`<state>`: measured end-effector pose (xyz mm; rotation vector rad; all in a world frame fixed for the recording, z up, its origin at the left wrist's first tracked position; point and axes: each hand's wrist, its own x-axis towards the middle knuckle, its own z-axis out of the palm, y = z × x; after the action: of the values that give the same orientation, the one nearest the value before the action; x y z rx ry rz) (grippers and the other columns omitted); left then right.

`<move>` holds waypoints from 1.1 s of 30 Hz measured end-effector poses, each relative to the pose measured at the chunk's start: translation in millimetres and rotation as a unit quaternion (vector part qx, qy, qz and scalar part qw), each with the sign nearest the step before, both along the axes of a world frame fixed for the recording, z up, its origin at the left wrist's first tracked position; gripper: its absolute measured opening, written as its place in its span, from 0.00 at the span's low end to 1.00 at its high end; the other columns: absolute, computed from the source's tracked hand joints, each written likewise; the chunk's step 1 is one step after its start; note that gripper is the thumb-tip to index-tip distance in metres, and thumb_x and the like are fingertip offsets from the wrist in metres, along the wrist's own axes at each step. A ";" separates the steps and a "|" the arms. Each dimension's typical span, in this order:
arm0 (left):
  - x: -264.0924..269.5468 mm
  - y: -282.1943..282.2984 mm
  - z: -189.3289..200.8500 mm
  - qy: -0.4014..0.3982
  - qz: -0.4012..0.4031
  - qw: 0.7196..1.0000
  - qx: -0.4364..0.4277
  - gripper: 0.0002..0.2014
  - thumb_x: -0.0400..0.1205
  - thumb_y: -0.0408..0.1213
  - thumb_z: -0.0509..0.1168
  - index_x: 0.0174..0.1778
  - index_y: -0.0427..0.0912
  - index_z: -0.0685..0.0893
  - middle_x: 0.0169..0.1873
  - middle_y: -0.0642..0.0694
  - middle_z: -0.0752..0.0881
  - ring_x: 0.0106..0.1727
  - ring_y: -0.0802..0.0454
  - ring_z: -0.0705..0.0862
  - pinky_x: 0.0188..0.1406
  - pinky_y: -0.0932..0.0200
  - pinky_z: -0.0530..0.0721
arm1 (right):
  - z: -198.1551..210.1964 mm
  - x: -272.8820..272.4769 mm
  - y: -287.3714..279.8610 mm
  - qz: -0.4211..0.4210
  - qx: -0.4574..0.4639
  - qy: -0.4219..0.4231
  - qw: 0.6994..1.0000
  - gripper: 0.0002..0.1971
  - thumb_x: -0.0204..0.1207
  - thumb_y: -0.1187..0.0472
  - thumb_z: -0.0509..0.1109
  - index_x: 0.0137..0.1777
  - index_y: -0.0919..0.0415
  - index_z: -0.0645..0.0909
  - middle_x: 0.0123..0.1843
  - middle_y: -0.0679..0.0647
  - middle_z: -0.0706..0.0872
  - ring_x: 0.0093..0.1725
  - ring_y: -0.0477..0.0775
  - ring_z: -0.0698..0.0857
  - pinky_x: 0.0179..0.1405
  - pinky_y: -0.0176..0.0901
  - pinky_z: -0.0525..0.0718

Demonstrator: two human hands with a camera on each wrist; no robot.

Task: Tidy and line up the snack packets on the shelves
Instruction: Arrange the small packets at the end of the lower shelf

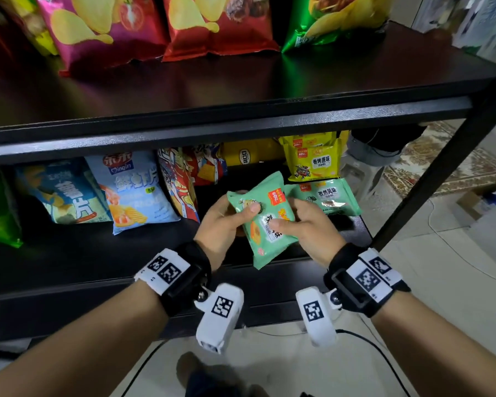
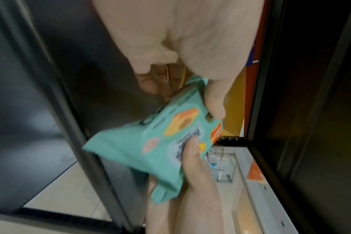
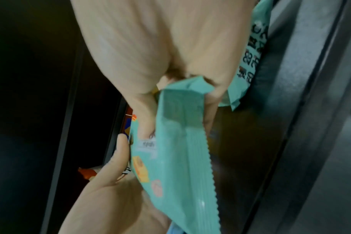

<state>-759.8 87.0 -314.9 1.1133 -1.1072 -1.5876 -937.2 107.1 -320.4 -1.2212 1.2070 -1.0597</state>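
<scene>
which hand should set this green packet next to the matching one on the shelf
Probably the right hand. It grips the mint green packet on the side nearer the matching green packet, which lies just beyond it. The left hand, also gripping, would have to cross over.

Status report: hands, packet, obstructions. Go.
Left hand and right hand both grip the mint-green packet, tilted, at the lower shelf front. Matching green packet lies behind. Nothing blocking.
</scene>
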 end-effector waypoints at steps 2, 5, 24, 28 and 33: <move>4.2 -11.2 1.4 -0.039 -0.030 0.999 -0.004 0.22 0.69 0.34 0.81 0.57 0.36 0.85 0.48 0.39 0.91 0.49 0.36 0.87 0.49 0.45 0.84 | 1.9 -8.3 -3.5 0.034 -0.025 0.098 0.994 0.12 0.76 0.68 0.75 0.58 0.70 0.84 0.55 0.60 0.91 0.53 0.52 0.90 0.54 0.46 0.85; 9.5 -26.5 -4.7 -0.069 -0.082 0.994 -0.008 0.12 0.68 0.30 0.79 0.44 0.39 0.85 0.37 0.43 0.91 0.38 0.46 0.89 0.32 0.57 0.85 | 7.8 -18.0 -11.6 0.019 -0.057 0.134 0.989 0.08 0.80 0.61 0.71 0.55 0.61 0.86 0.52 0.51 0.90 0.49 0.40 0.86 0.53 0.32 0.82; -41.6 -126.7 -39.1 -0.078 0.188 0.977 0.059 0.23 0.89 0.39 0.64 0.76 0.33 0.68 0.68 0.38 0.82 0.55 0.39 0.89 0.56 0.43 0.90 | -29.9 -81.2 -56.2 -0.244 0.196 0.231 0.921 0.35 0.56 0.58 0.89 0.62 0.71 0.82 0.60 0.63 0.87 0.57 0.59 0.87 0.60 0.58 0.86; -43.3 -143.2 -46.2 -0.387 0.134 0.910 -0.060 0.25 0.89 0.46 0.62 0.74 0.30 0.70 0.70 0.31 0.78 0.72 0.34 0.78 0.73 0.41 0.75 | -36.3 -81.0 -45.1 -0.222 0.127 0.193 0.947 0.30 0.54 0.64 0.89 0.58 0.65 0.85 0.54 0.59 0.91 0.54 0.57 0.90 0.60 0.58 0.87; -41.9 -163.6 -49.0 -0.435 0.102 0.892 -0.073 0.21 0.88 0.44 0.65 0.73 0.35 0.74 0.72 0.36 0.79 0.75 0.37 0.76 0.73 0.45 0.73 | -35.3 -62.1 -41.0 -0.222 0.012 0.138 0.965 0.20 0.63 0.74 0.83 0.56 0.67 0.85 0.50 0.60 0.92 0.45 0.52 0.90 0.48 0.48 0.90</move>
<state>-801.7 -76.7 -363.9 1.8376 -1.5668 -0.7917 -999.4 66.1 -355.6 -1.1309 1.7627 -1.2161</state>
